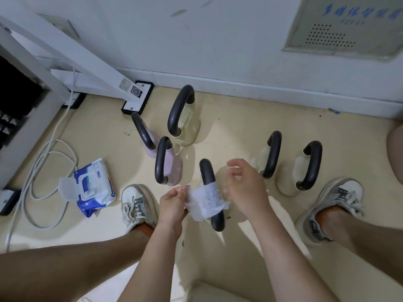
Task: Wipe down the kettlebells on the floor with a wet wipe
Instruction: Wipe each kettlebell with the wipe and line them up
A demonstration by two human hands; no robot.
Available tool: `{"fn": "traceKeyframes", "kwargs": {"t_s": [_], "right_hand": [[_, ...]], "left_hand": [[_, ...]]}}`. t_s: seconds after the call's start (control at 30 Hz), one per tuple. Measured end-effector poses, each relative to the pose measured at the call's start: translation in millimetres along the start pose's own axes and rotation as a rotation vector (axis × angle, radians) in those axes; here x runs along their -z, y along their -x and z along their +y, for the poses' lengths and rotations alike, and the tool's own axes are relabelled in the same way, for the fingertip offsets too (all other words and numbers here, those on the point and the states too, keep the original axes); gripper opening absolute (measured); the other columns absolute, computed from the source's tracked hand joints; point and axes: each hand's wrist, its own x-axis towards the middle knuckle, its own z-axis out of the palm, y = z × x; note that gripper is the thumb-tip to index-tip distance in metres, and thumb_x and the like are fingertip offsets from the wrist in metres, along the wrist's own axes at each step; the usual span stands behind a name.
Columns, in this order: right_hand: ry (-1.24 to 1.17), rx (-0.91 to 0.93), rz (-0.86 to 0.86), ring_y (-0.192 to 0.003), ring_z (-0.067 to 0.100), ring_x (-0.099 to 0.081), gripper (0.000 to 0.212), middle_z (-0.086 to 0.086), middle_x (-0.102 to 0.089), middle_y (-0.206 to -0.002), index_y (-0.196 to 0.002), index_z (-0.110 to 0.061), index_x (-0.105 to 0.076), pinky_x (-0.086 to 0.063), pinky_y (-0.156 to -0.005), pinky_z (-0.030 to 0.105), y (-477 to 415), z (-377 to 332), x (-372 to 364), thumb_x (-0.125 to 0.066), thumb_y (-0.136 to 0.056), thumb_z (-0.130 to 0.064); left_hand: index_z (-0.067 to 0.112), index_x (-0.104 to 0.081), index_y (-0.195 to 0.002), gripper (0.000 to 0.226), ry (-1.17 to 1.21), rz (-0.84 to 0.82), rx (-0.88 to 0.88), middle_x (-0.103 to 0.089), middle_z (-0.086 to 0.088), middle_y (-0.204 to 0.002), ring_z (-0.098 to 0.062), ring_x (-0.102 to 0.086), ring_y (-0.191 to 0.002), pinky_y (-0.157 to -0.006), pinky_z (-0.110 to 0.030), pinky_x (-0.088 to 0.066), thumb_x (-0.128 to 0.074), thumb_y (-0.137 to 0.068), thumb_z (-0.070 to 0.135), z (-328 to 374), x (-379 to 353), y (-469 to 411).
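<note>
Several kettlebells with dark handles stand on the cream floor. The nearest kettlebell (209,175) sits between my feet, and a white wet wipe (207,199) is draped over its handle. My left hand (174,203) pinches the wipe's left end. My right hand (244,184) hovers just right of the handle with fingers loosely curled, holding nothing. Two pink kettlebells (168,168) and a pale yellow kettlebell (185,118) stand behind it. Two more pale kettlebells (305,168) stand at the right.
An open blue pack of wet wipes (93,188) lies on the floor at the left, beside a white cable (43,171). A white machine frame (72,59) stands at the back left. My shoes (137,203) flank the near kettlebell. The wall runs behind.
</note>
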Motion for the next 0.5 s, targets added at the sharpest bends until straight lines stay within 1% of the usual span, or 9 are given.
{"fn": "traceKeyframes", "kwargs": {"t_s": [0.03, 0.1, 0.13, 0.17, 0.23, 0.3, 0.37, 0.43, 0.5], "right_hand": [[0.077, -0.024, -0.006, -0.095, 0.016, -0.062, 0.026, -0.009, -0.059, -0.11, -0.118, -0.031, -0.056, -0.049, -0.081, 0.031, -3, 5, 1, -0.048, -0.094, -0.024], [0.101, -0.12, -0.164, -0.104, 0.021, -0.058, 0.034, 0.0, -0.059, -0.112, -0.125, -0.016, -0.055, -0.045, -0.088, 0.032, -4, 15, -9, -0.049, -0.096, -0.034], [0.078, -0.162, -0.245, -0.103, 0.025, -0.06, 0.034, 0.004, -0.062, -0.11, -0.122, -0.013, -0.055, -0.046, -0.089, 0.035, 0, 20, -19, -0.048, -0.097, -0.036], [0.062, -0.181, -0.286, -0.099, 0.027, -0.062, 0.031, 0.006, -0.064, -0.106, -0.117, -0.014, -0.056, -0.048, -0.088, 0.037, 5, 25, -31, -0.048, -0.097, -0.037], [0.068, -0.169, -0.26, -0.096, 0.026, -0.064, 0.027, 0.005, -0.067, -0.104, -0.116, -0.018, -0.055, -0.05, -0.085, 0.036, 17, 35, -49, -0.046, -0.097, -0.037], [0.065, -0.141, -0.191, -0.094, 0.02, -0.065, 0.024, 0.0, -0.069, -0.104, -0.116, -0.023, -0.056, -0.053, -0.084, 0.036, 28, 45, -53, -0.046, -0.097, -0.033], [0.052, -0.106, -0.177, -0.09, 0.018, -0.066, 0.032, -0.001, -0.069, -0.1, -0.114, -0.025, -0.056, -0.055, -0.081, 0.039, 34, 50, -53, -0.043, -0.09, -0.041], [-0.002, -0.09, -0.178, -0.091, 0.016, -0.066, 0.044, -0.003, -0.067, -0.101, -0.114, -0.03, -0.053, -0.055, -0.082, 0.037, 36, 55, -58, -0.035, -0.081, -0.054], [-0.123, -0.098, -0.137, -0.092, 0.014, -0.063, 0.021, -0.005, -0.065, -0.101, -0.109, -0.034, -0.052, -0.051, -0.081, 0.028, 34, 56, -67, -0.04, -0.095, -0.042]], "left_hand": [[0.015, -0.06, -0.097, 0.01, -0.049, 0.042, -0.021, -0.062, -0.003, -0.09, -0.016, -0.057, -0.079, -0.08, -0.036, -0.046, -0.06, -0.095, 0.025, 0, -1, 0], [0.021, -0.054, -0.104, 0.026, -0.212, 0.223, -0.125, -0.057, 0.002, -0.095, -0.016, -0.056, -0.085, -0.08, -0.032, -0.042, -0.069, -0.087, 0.033, 1, -3, 0], [0.02, -0.055, -0.1, 0.026, -0.295, 0.306, -0.196, -0.058, 0.003, -0.091, -0.017, -0.057, -0.082, -0.077, -0.03, -0.041, -0.071, -0.085, 0.034, 2, -5, 2], [0.017, -0.06, -0.092, 0.023, -0.37, 0.306, -0.254, -0.061, 0.003, -0.084, -0.018, -0.058, -0.078, -0.073, -0.029, -0.041, -0.071, -0.084, 0.035, 2, -10, 6], [0.014, -0.067, -0.083, 0.025, -0.502, 0.135, -0.269, -0.068, 0.003, -0.073, -0.019, -0.063, -0.071, -0.067, -0.029, -0.046, -0.066, -0.087, 0.039, -7, -26, 17], [0.015, -0.068, -0.087, 0.027, -0.534, -0.015, -0.222, -0.072, 0.0, -0.077, -0.018, -0.069, -0.074, -0.071, -0.034, -0.054, -0.06, -0.091, 0.04, -20, -39, 27], [0.012, -0.067, -0.09, 0.026, -0.477, -0.072, -0.203, -0.074, -0.004, -0.08, -0.018, -0.071, -0.078, -0.076, -0.038, -0.057, -0.057, -0.095, 0.035, -26, -44, 29], [0.008, -0.065, -0.094, 0.025, -0.475, -0.094, -0.206, -0.073, -0.006, -0.086, -0.021, -0.07, -0.084, -0.081, -0.039, -0.056, -0.054, -0.096, 0.031, -25, -45, 25], [0.007, -0.062, -0.1, 0.026, -0.532, -0.094, -0.224, -0.071, -0.008, -0.094, -0.023, -0.068, -0.091, -0.086, -0.039, -0.053, -0.052, -0.098, 0.03, -21, -48, 20]]}}
